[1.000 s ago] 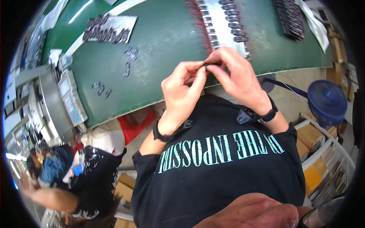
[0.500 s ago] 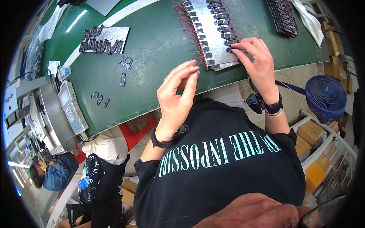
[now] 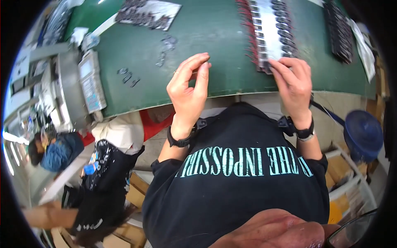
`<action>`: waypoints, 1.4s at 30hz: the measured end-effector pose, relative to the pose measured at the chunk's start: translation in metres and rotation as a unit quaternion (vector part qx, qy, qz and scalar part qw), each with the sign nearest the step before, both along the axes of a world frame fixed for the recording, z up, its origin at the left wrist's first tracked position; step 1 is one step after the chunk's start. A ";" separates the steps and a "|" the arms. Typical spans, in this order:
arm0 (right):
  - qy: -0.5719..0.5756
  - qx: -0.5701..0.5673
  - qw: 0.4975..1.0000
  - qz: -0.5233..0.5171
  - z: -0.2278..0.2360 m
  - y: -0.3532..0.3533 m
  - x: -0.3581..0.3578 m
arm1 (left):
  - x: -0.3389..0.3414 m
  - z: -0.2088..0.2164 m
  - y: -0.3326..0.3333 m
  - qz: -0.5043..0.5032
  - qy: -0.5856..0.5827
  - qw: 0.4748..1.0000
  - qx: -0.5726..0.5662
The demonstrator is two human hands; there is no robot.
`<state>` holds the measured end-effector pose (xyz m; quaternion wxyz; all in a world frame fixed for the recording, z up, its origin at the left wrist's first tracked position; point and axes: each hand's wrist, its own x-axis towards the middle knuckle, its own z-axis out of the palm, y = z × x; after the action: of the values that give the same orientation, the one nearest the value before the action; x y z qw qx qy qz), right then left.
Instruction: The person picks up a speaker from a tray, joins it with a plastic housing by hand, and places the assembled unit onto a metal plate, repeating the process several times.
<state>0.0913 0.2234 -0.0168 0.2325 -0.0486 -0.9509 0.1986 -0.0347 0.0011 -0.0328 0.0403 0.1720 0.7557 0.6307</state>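
My right hand (image 3: 294, 80) pinches at the near end of a long silvery plate (image 3: 271, 31). A small black part shows at its fingertips, mostly hidden by them. Small black parts (image 3: 284, 27) with thin red wires line the plate's right side. Another row of dark parts (image 3: 259, 37) runs along its left side, with red wires sticking out to the left. My left hand (image 3: 188, 87) hovers over the green table (image 3: 223, 78), left of the plate. Its thumb and fingers are brought together in a pinch; anything between them is too small to make out.
A second plate of black parts (image 3: 151, 14) lies at the far left, with loose black parts (image 3: 126, 76) nearer. A dark stack of parts (image 3: 339, 35) is at the far right. A machine with a keypad (image 3: 92, 82) borders the left side; a blue fan (image 3: 363, 134) stands at the right.
The view has shifted, so the table things sit higher and farther right. My right hand has moved to the plate's near end. My left thumb and fingertips have drawn closer together.
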 end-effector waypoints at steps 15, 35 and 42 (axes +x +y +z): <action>-0.133 0.026 0.991 0.009 0.019 -0.018 -0.021 | -0.077 0.003 -0.060 0.077 0.294 0.873 -0.381; -0.031 -0.659 0.752 0.021 0.032 -0.016 -0.006 | -0.039 0.011 -0.019 -0.059 0.121 0.970 -0.205; -0.024 -0.646 0.763 0.022 0.017 -0.020 -0.022 | -0.014 0.017 0.007 -0.114 0.038 0.987 -0.104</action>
<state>0.0691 0.2039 0.0005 0.1190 -0.1712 -0.6035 0.7696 -0.0489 0.0079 -0.0156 0.1007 0.2758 0.7934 0.5332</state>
